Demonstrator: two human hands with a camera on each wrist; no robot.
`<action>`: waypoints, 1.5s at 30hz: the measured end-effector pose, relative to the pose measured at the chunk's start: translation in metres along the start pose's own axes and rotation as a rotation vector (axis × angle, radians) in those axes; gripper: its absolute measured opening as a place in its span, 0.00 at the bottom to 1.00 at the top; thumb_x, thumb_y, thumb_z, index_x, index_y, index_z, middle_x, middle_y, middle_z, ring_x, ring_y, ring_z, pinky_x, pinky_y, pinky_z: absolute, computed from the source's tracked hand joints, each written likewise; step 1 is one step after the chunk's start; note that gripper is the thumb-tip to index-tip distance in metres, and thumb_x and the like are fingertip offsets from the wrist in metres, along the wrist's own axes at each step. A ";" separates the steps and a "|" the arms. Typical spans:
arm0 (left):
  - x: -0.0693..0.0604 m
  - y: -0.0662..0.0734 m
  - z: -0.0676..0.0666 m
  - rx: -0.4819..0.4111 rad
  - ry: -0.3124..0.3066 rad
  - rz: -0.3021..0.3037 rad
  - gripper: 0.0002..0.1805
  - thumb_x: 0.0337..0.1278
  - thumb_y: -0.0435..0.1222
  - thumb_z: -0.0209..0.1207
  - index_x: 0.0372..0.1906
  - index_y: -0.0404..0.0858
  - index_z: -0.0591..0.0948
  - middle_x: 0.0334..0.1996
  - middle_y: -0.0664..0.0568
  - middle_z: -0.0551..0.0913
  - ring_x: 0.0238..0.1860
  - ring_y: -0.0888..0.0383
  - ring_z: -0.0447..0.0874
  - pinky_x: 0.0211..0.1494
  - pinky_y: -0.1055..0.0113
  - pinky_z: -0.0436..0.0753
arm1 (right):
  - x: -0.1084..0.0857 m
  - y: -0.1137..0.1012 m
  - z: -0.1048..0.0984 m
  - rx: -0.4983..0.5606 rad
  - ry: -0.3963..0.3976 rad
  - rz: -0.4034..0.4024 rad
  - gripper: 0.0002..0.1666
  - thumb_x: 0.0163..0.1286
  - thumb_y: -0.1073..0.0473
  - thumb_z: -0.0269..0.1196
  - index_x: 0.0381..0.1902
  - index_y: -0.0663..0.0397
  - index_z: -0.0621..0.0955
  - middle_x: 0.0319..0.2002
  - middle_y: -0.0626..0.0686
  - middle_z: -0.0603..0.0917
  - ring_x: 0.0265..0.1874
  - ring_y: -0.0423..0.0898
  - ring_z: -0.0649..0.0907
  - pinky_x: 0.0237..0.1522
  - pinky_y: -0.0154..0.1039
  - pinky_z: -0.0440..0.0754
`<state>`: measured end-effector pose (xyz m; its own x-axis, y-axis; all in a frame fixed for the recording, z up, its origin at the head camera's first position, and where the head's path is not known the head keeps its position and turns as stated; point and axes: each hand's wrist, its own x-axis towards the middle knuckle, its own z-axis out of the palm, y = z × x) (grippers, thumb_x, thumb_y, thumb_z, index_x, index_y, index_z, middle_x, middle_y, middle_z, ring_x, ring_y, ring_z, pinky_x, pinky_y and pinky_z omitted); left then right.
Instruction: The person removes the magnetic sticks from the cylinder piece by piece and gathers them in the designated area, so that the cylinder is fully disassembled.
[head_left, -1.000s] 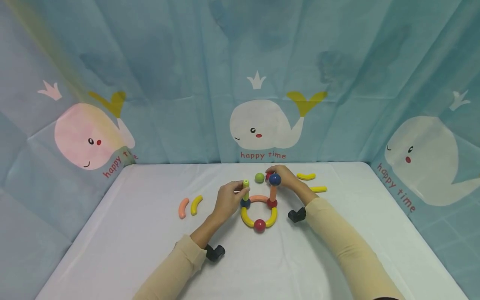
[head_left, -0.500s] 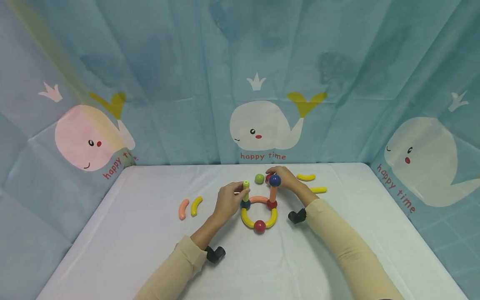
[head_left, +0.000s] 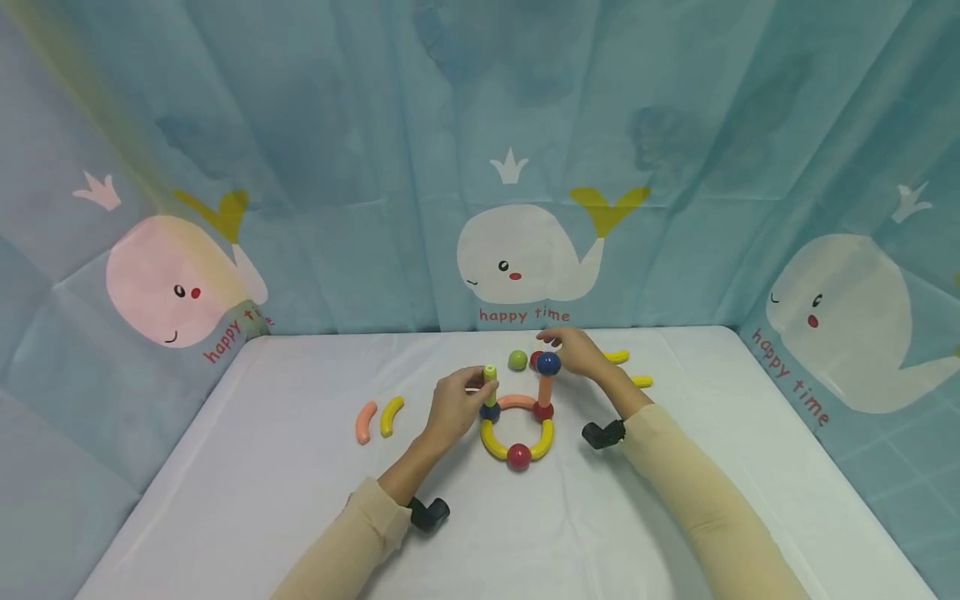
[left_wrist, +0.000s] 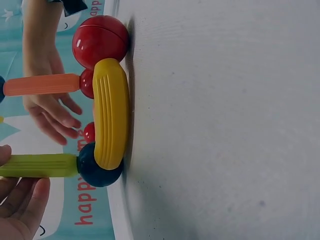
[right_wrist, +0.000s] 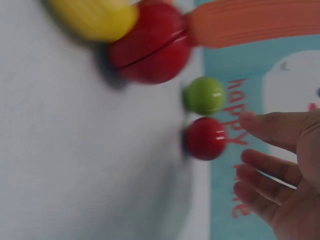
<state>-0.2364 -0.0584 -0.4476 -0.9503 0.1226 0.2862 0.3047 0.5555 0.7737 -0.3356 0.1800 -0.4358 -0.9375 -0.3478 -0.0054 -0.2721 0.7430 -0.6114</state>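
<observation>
My left hand (head_left: 452, 406) pinches a light-green ribbed stick (left_wrist: 40, 165) between thumb and fingers. The stick stands upright on a dark-blue ball (left_wrist: 95, 167). That ball is part of a ring with yellow curved sticks (left_wrist: 111, 115), a red ball (head_left: 519, 457) in front and a curved orange stick (head_left: 516, 402) behind. On the ring's right red ball (head_left: 543, 412) stands a straight orange stick (head_left: 545, 390), topped by a blue ball (head_left: 548, 363). My right hand (head_left: 577, 350) is behind it, fingers spread and holding nothing, apart from a loose red ball (right_wrist: 205, 138).
A green ball (right_wrist: 204, 96) lies beside the loose red one. Right of them are a curved yellow stick (head_left: 618, 357) and a straight yellow stick (head_left: 642, 381). To the left lie a curved orange stick (head_left: 365, 422) and a curved yellow stick (head_left: 392, 416). A whale-print curtain (head_left: 360, 250) hangs behind the table.
My right hand has come off the loose red ball and shifted slightly up and to the right. The left hand keeps its hold on the green stick, without visible movement.
</observation>
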 end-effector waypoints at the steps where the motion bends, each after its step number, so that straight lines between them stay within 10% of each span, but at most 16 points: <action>1: 0.000 0.000 0.000 -0.010 0.001 -0.001 0.15 0.61 0.38 0.63 0.51 0.36 0.83 0.41 0.48 0.88 0.45 0.54 0.86 0.49 0.65 0.85 | -0.002 -0.001 -0.003 0.013 0.014 -0.005 0.26 0.64 0.61 0.64 0.60 0.60 0.77 0.58 0.63 0.80 0.57 0.59 0.78 0.58 0.54 0.78; 13: -0.001 0.004 0.000 -0.014 0.034 0.046 0.21 0.59 0.38 0.64 0.57 0.36 0.79 0.48 0.46 0.85 0.48 0.52 0.84 0.51 0.63 0.85 | -0.033 -0.011 -0.023 0.101 0.083 -0.067 0.24 0.64 0.63 0.65 0.59 0.59 0.78 0.57 0.64 0.80 0.56 0.60 0.79 0.58 0.53 0.80; 25: -0.004 0.032 -0.004 -0.106 0.152 0.376 0.23 0.56 0.34 0.66 0.58 0.37 0.77 0.53 0.45 0.81 0.55 0.52 0.80 0.58 0.60 0.82 | -0.062 -0.032 -0.046 0.156 0.133 -0.143 0.24 0.65 0.60 0.66 0.58 0.59 0.79 0.54 0.61 0.81 0.53 0.58 0.81 0.57 0.53 0.80; 33: -0.015 0.052 0.010 -0.365 -0.039 0.137 0.23 0.61 0.38 0.63 0.59 0.34 0.77 0.51 0.44 0.84 0.51 0.48 0.83 0.54 0.60 0.84 | -0.072 -0.043 -0.047 0.178 0.150 -0.225 0.20 0.69 0.57 0.62 0.55 0.61 0.80 0.53 0.62 0.82 0.51 0.56 0.82 0.55 0.54 0.82; 39: -0.016 0.051 0.027 -0.321 -0.141 -0.055 0.25 0.61 0.39 0.64 0.62 0.34 0.76 0.53 0.42 0.84 0.52 0.49 0.84 0.55 0.61 0.83 | -0.076 -0.049 -0.040 0.193 0.105 -0.247 0.21 0.68 0.57 0.64 0.55 0.60 0.80 0.53 0.61 0.83 0.49 0.54 0.83 0.54 0.52 0.82; 45: -0.011 0.048 0.045 -0.270 -0.141 -0.099 0.27 0.60 0.39 0.64 0.63 0.36 0.75 0.57 0.45 0.81 0.56 0.49 0.82 0.57 0.62 0.83 | -0.078 -0.052 -0.032 0.213 0.076 -0.248 0.24 0.64 0.57 0.67 0.56 0.61 0.80 0.53 0.60 0.83 0.48 0.54 0.83 0.54 0.51 0.82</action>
<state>-0.2146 0.0037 -0.4393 -0.9699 0.2023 0.1357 0.1986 0.3344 0.9213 -0.2552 0.1869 -0.3788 -0.8643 -0.4530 0.2185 -0.4498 0.5020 -0.7387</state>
